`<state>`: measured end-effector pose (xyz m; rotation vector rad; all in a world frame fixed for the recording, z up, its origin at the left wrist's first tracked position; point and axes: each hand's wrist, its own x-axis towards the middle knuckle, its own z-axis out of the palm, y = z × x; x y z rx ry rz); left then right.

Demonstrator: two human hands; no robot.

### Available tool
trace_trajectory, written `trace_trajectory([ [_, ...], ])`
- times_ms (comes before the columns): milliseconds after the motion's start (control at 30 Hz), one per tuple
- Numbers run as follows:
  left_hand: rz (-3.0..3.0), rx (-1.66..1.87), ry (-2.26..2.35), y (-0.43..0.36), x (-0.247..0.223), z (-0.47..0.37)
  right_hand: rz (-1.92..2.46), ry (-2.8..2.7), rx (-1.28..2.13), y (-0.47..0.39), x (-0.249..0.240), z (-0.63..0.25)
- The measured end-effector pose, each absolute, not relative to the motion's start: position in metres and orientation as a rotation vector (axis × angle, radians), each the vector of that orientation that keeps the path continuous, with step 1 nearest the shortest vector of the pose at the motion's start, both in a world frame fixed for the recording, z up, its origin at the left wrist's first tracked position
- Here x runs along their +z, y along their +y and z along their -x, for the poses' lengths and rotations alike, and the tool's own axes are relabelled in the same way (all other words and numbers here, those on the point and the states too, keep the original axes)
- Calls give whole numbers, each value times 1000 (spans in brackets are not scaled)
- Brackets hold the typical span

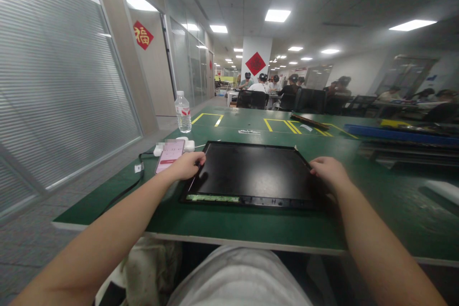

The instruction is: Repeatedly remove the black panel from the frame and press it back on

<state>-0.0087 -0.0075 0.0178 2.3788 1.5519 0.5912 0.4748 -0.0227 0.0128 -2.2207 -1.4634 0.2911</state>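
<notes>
A flat black display panel [256,169] lies in front of me on the green table [229,224]. Along its near edge runs a dark strip, with a green circuit board [213,198] showing on the left half. My left hand [188,165] grips the panel's left edge, fingers curled around the frame. At the right edge, my right hand [328,172] pinches the frame between thumb and fingers. The panel's underside is hidden.
A phone [170,155] rests beside a white power strip [190,145] and black cable [125,191]. A water bottle [183,112] stands behind them. Yellow tape [283,122] marks the far tabletop. Long blue [394,133] and black parts lie right; people sit farther back.
</notes>
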Motion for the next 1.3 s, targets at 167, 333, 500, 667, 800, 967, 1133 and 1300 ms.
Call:
trace_trajectory([
  [167,-2377,616,1518,-6,17,9,2207,-1475,281,-20,10,-477],
  [333,-2396,607,1546,-5,15,10,2195,-1483,302,-19,9,-477],
  [500,-2422,592,1637,-5,13,10,2186,-1438,337,-21,11,-473],
  [667,-2402,543,1715,-4,14,10,2127,-1371,389,-18,7,-475],
  [800,-2383,538,1745,-4,15,10,2095,-1301,439,-13,1,-481],
  [967,-2295,619,1724,-4,14,11,2076,-1236,485,-13,-2,-483],
  [1133,-2294,627,1733,-4,15,11,2068,-1244,497,-12,-2,-484],
  [1300,-2328,637,1733,-4,15,9,2142,-1424,358,-14,1,-481],
])
